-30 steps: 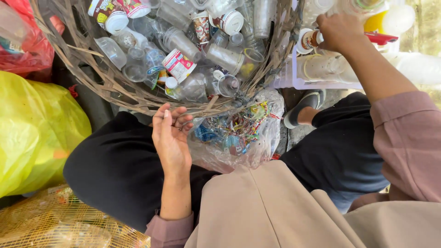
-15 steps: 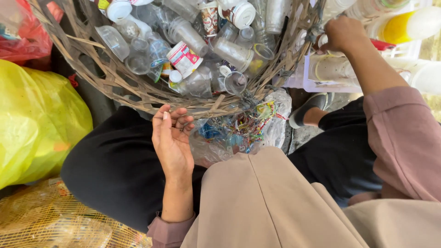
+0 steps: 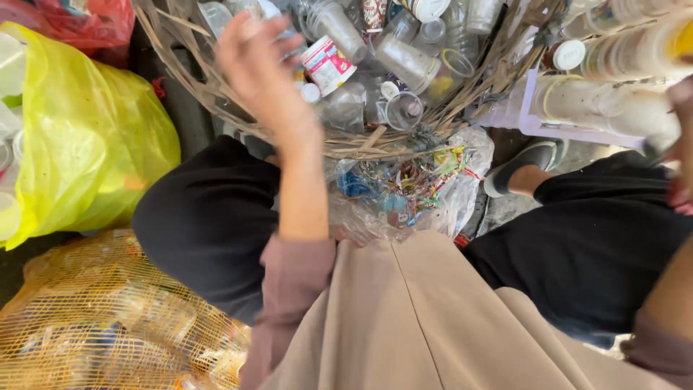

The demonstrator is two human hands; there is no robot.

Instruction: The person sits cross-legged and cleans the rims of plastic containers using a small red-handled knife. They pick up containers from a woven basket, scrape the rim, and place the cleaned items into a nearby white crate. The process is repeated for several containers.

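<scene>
Since the earlier frames, the left hand [image 3: 256, 68] had risen from the near rim of the large woven wicker basket [image 3: 375, 144] to a position over its contents, blurred by motion; its fingers appeared loosely spread and held nothing that could be made out. The right hand [image 3: 678, 155] had withdrawn from the stacked cups to the frame's right edge, where only part of it showed, and its grip could not be determined.

Left of the left hand lay a bulging yellow plastic sack [image 3: 86, 144]. Below the forearm sat a yellow mesh net bag of crushed plastic [image 3: 101, 325]. Between the knees, just below the basket rim, rested a clear plastic bag of coloured wrappers and rings [image 3: 404, 191]. Near the right hand lay rows of nested clear plastic cups [image 3: 621, 108] on a pale tray. Beside the left fingers, inside the basket, were clear plastic bottles and cups [image 3: 404, 61] and a small white pot with a pink label [image 3: 328, 65].
</scene>
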